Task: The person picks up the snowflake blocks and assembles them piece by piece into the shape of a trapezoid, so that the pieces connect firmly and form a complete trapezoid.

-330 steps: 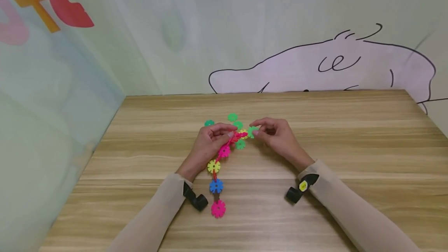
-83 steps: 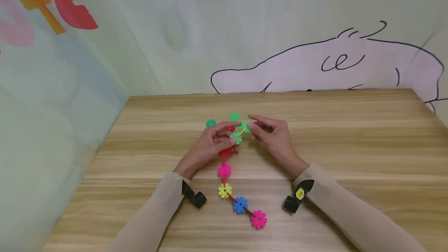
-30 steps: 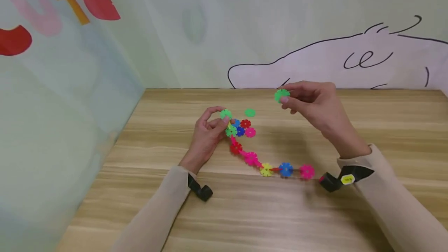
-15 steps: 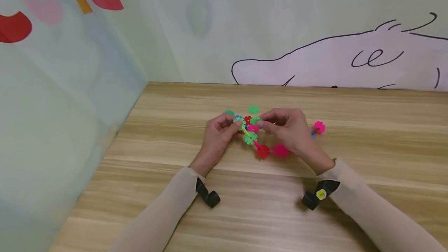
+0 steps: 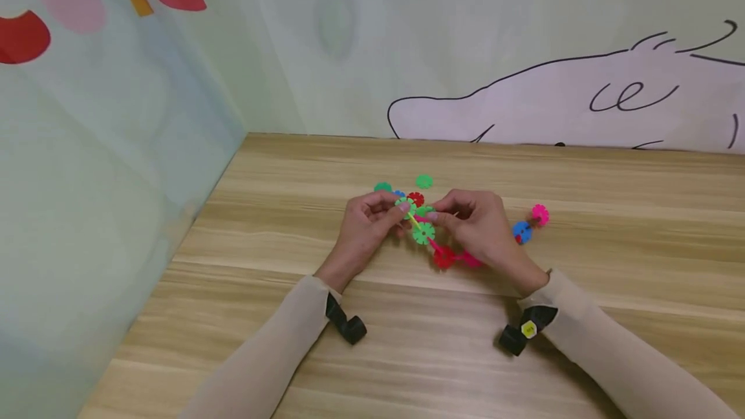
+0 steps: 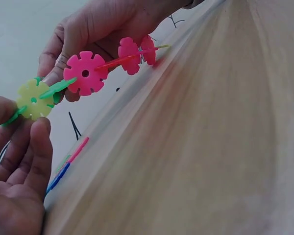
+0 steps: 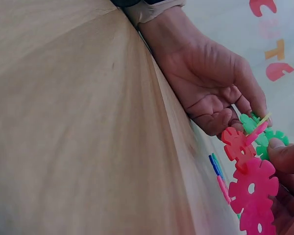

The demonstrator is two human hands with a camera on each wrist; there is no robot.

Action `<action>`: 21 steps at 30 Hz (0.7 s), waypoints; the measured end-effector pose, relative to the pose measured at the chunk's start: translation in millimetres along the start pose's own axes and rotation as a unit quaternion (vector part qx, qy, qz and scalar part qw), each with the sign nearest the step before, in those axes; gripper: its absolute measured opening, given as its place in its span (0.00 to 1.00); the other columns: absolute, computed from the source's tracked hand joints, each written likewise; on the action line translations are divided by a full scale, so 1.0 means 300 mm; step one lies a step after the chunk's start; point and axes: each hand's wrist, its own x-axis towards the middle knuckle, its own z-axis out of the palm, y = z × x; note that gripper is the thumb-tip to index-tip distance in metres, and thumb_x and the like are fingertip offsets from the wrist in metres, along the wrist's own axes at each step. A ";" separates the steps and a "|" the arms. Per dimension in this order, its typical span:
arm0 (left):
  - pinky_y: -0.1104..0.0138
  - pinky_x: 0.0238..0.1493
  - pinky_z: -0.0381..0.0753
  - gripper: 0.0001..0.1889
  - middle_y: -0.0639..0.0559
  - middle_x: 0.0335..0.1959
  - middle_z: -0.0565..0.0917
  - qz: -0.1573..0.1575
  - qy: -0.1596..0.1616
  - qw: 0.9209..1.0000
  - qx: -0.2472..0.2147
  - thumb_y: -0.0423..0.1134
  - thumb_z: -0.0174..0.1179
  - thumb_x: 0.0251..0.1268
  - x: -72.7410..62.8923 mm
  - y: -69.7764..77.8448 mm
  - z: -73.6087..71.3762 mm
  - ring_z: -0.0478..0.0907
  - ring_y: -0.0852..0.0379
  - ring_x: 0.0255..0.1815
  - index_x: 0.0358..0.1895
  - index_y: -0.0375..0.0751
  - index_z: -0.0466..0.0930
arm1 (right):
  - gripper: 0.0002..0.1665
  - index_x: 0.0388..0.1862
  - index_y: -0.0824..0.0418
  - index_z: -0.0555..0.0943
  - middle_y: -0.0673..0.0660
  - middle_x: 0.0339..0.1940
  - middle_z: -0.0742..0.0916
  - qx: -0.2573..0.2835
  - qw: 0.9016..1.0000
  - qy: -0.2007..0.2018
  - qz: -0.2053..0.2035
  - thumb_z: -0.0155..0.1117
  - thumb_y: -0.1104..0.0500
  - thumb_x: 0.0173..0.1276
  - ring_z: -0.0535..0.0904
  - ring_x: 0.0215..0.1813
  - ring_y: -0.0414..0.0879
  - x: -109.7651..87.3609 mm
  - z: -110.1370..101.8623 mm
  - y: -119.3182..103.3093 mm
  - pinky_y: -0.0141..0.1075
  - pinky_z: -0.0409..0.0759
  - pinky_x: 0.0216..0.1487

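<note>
A chain of flower-shaped notched plastic discs hangs between the hands. My left hand (image 5: 369,222) pinches a green disc (image 5: 405,207) at its upper end. A yellow disc (image 6: 34,100) links this to a second green disc (image 5: 423,233), followed by a red disc (image 5: 444,257) and pink ones (image 7: 254,183). The chain passes behind my right hand (image 5: 477,222) and ends in a blue disc (image 5: 522,233) and a pink disc (image 5: 540,214). Between thumb and fingers, my right hand pinches another green disc (image 5: 426,211), right at the yellow disc; fingers partly hide it.
Loose discs lie on the wooden table (image 5: 326,167) behind the hands: a light green disc (image 5: 424,181), a teal disc (image 5: 382,187), a red disc (image 5: 416,198) and a blue disc (image 5: 399,194). The printed backdrop (image 5: 291,50) rises at the table's far and left edges.
A second ago my right hand held its green disc up and away to the right; it has come down to the left hand. The chain's tail has swung to the right, behind the right hand.
</note>
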 end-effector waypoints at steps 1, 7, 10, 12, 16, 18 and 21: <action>0.70 0.32 0.89 0.08 0.56 0.29 0.90 0.001 0.000 1.000 -0.002 0.31 0.66 0.76 0.000 0.000 0.000 0.90 0.61 0.29 0.50 0.28 0.85 | 0.04 0.36 0.59 0.94 0.59 0.27 0.91 -0.003 1.000 0.000 0.001 0.81 0.60 0.66 0.74 0.23 0.38 -0.001 0.001 0.001 0.29 0.71 0.22; 0.71 0.31 0.88 0.11 0.57 0.27 0.89 0.002 0.006 1.000 -0.007 0.29 0.66 0.75 0.000 -0.002 0.000 0.88 0.63 0.26 0.54 0.26 0.83 | 0.02 0.36 0.56 0.94 0.55 0.26 0.91 -0.031 0.999 -0.002 -0.009 0.81 0.59 0.67 0.75 0.23 0.41 -0.008 0.009 -0.001 0.31 0.73 0.21; 0.71 0.31 0.88 0.12 0.57 0.27 0.89 0.005 0.012 1.000 -0.002 0.31 0.67 0.74 0.002 -0.003 0.000 0.88 0.62 0.26 0.54 0.28 0.84 | 0.03 0.35 0.56 0.94 0.52 0.26 0.92 -0.044 0.999 0.006 -0.032 0.81 0.59 0.67 0.77 0.24 0.42 -0.005 0.015 -0.001 0.31 0.75 0.22; 0.71 0.30 0.87 0.12 0.57 0.27 0.89 0.009 0.017 1.000 0.004 0.32 0.69 0.73 0.002 -0.003 0.000 0.88 0.62 0.27 0.54 0.29 0.85 | 0.03 0.36 0.57 0.94 0.53 0.27 0.93 -0.047 0.998 0.012 -0.046 0.81 0.59 0.67 0.78 0.25 0.43 -0.003 0.018 0.000 0.30 0.77 0.24; 0.72 0.31 0.86 0.15 0.56 0.27 0.88 0.015 0.022 1.000 0.014 0.32 0.70 0.73 0.003 -0.004 -0.002 0.87 0.61 0.26 0.57 0.27 0.85 | 0.02 0.38 0.61 0.94 0.55 0.30 0.94 -0.054 0.996 0.017 -0.068 0.80 0.64 0.67 0.82 0.28 0.43 -0.001 0.022 0.001 0.29 0.81 0.30; 0.73 0.31 0.85 0.16 0.55 0.26 0.88 0.016 0.019 1.000 0.013 0.32 0.70 0.73 0.004 -0.004 -0.002 0.87 0.61 0.26 0.58 0.26 0.85 | 0.03 0.38 0.62 0.94 0.55 0.31 0.94 -0.058 0.995 0.018 -0.073 0.80 0.65 0.66 0.82 0.28 0.43 -0.002 0.022 0.000 0.29 0.82 0.31; 0.73 0.31 0.85 0.16 0.53 0.25 0.87 0.017 0.015 1.000 0.009 0.33 0.69 0.73 0.006 -0.004 0.000 0.87 0.61 0.25 0.58 0.27 0.86 | 0.03 0.38 0.62 0.94 0.55 0.31 0.94 -0.062 0.995 0.021 -0.079 0.80 0.66 0.66 0.82 0.28 0.43 -0.003 0.020 0.002 0.29 0.81 0.30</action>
